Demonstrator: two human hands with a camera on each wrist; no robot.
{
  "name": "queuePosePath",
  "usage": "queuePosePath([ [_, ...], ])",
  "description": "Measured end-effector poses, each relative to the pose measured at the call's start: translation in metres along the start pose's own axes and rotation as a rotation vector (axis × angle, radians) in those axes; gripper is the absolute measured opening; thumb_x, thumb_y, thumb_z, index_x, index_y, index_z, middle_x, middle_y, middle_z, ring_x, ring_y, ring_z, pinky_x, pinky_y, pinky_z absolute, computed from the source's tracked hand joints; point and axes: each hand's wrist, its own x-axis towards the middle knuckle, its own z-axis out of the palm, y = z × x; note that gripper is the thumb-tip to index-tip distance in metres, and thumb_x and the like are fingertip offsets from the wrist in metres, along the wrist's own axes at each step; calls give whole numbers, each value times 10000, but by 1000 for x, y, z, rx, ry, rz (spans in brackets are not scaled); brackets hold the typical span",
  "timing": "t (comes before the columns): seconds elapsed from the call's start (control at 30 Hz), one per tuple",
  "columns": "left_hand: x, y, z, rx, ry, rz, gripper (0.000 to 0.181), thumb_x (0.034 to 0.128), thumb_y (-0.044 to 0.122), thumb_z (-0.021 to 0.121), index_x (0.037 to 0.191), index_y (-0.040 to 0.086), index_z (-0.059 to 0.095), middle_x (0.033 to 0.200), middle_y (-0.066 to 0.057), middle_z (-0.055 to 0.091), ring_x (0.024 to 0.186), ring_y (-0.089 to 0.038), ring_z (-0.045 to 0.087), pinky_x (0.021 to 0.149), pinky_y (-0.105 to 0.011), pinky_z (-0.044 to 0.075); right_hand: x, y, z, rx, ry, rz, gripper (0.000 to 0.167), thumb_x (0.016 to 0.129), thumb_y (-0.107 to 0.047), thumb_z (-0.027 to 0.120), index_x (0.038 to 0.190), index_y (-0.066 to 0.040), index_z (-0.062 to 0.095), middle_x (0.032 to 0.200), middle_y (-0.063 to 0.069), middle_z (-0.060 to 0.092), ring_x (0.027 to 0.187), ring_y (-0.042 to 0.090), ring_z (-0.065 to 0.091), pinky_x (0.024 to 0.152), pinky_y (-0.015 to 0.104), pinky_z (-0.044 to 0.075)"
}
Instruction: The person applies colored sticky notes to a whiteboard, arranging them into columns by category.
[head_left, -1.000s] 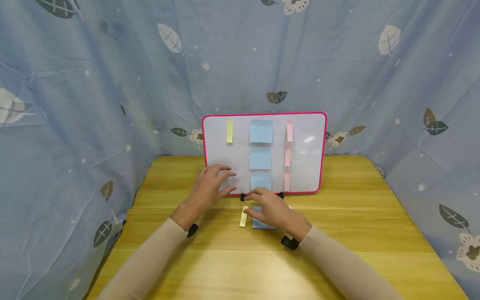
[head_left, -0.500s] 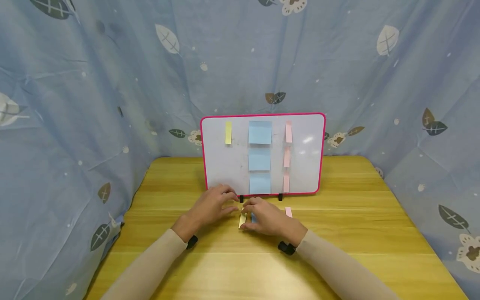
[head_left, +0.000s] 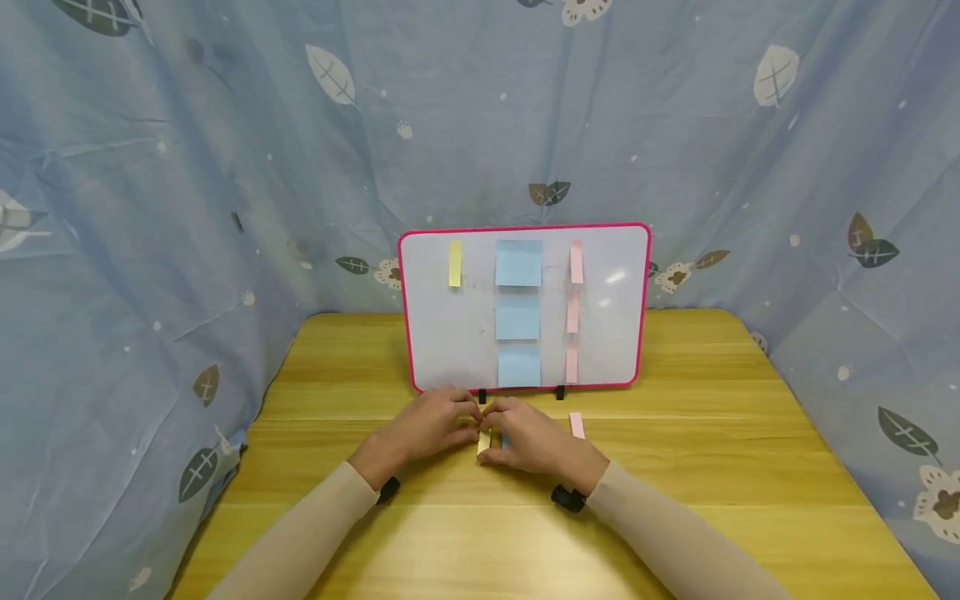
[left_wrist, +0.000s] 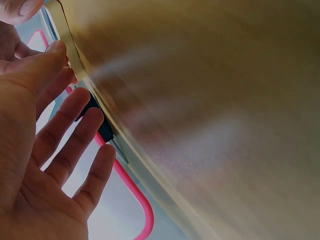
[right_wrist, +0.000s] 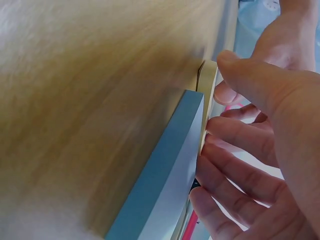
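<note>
A narrow yellow sticky-note pad [head_left: 484, 442] lies on the table between my two hands. My right hand [head_left: 536, 442] holds it, thumb at the near end and forefinger at the far end. From the left, my left hand [head_left: 435, 423] reaches the pad; in the left wrist view its thumb and forefinger are at the edge of the yellow pad [left_wrist: 67, 37], the other fingers spread. A thick blue sticky-note pad [right_wrist: 170, 155] sits beside the yellow one, mostly hidden under my right hand in the head view. To the right lies a pink pad [head_left: 577, 424], partly covered.
Behind the hands stands a pink-framed whiteboard [head_left: 450, 342] on black feet [head_left: 560, 392]. It bears one yellow note [head_left: 455, 264], a column of blue notes [head_left: 518, 317] and a column of pink notes [head_left: 573, 313]. A patterned curtain [head_left: 450, 150] surrounds the wooden table [head_left: 480, 542].
My left hand has come down from the whiteboard's lower left to the yellow pad. My right hand has shifted slightly down and left onto the pad, uncovering part of the pink one.
</note>
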Motion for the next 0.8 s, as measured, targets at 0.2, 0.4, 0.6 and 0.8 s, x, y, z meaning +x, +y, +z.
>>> queuePosePath([
  [0.2,3,0,1,-14,-18,-8,183,1056,338,897,1178,203,886,1248,9,825,1171,-201,786,1059,-404,674,0,0,1,6,12,5,345,1015,-345,951,1204,-69,864,1339,81,807,1257,241,764,1112,397,660],
  [0.4,5,2,0,-33,-37,-28,167,1059,328,892,1174,208,899,1240,28,836,1202,-202,791,1091,-417,667,-1,0,1,17,-4,21,313,1032,-312,931,1212,-65,864,1366,91,811,1308,265,762,1156,420,648],
  [0.6,4,2,-3,-49,-44,-43,171,1059,301,893,1191,192,910,1258,15,842,1222,-218,796,1092,-432,675,0,3,-1,49,-15,12,171,1099,-232,838,1183,-91,885,1401,118,824,1351,283,779,1153,439,659],
  [0.8,2,-6,4,-91,-24,8,188,1057,311,897,1185,174,910,1254,-2,842,1222,-232,789,1095,-441,668,0,6,1,56,7,-6,121,1119,-134,789,1098,-89,900,1400,155,837,1320,326,810,1066,435,694],
])
